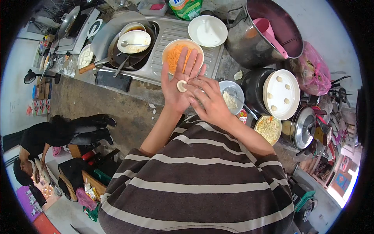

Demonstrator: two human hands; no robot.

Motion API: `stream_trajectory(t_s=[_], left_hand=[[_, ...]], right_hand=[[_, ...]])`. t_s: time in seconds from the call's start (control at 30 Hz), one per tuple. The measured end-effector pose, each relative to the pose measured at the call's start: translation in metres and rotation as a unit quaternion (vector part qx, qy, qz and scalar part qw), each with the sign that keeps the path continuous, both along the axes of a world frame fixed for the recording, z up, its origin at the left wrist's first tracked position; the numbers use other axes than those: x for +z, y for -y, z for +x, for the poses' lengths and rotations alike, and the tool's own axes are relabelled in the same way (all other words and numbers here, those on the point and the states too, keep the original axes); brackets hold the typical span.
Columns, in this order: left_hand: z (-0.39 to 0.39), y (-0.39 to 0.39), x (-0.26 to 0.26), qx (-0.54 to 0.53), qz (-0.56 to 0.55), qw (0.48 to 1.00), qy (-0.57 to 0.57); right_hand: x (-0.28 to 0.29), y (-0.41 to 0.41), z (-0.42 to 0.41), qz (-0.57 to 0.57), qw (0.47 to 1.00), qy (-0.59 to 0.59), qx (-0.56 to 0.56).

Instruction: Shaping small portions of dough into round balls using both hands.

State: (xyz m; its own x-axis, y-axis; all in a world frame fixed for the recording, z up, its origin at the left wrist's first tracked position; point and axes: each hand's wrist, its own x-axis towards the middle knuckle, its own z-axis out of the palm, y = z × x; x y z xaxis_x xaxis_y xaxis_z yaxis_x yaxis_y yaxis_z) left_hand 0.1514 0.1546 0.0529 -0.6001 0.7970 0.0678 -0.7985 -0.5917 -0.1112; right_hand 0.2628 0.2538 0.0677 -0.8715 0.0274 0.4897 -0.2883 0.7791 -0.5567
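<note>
My left hand (176,98) is held palm up with its fingers spread. A small flattened round of pale dough (181,86) rests on its palm, with a slight hollow in the middle. From the right, my right hand (211,98) reaches over with bent fingers, their tips at the dough's edge. Beyond the left fingers stands a bowl (163,54) of shredded orange vegetable, probably carrot (173,57). Beside my right hand is a bowl (239,87) of white flour or dough (229,101) with a spoon. Several small dough balls lie on a white plate (282,101).
A steel sink drainboard (163,32) holds an empty white plate (207,30); a wok (112,54) with dishes sits left. Right are a large pot (239,46) with a pink dipper (274,42) and a bowl of chopped food (267,130). Another person (61,131) stands far left.
</note>
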Motion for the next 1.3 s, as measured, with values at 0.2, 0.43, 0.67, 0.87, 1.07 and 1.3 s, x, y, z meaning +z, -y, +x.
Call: stream_trajectory(t_s=[0.2, 0.43, 0.67, 0.87, 1.07, 1.3], left_hand=[[0.004, -0.001, 0.002, -0.002, 0.006, 1.000, 0.005], [0.007, 0.003, 0.013, 0.004, -0.003, 0.999, -0.048], [0.001, -0.002, 0.025, 0.015, 0.003, 0.999, -0.032], [0.002, -0.003, 0.028, 0.004, 0.052, 0.999, -0.008], [0.005, 0.001, 0.027, 0.026, -0.036, 0.997, -0.060], [-0.006, 0.001, 0.013, 0.038, -0.030, 0.999, -0.018]], right_hand=[[0.002, 0.006, 0.001, 0.049, 0.999, -0.013, -0.020], [-0.001, 0.018, 0.006, 0.077, 0.996, -0.014, -0.045], [0.016, 0.014, 0.004, 0.051, 0.998, 0.001, -0.040], [0.017, 0.015, 0.004, 0.064, 0.997, -0.012, -0.045], [0.016, 0.022, 0.003, 0.075, 0.995, -0.001, -0.058], [0.020, 0.008, -0.007, 0.043, 0.999, 0.030, 0.001]])
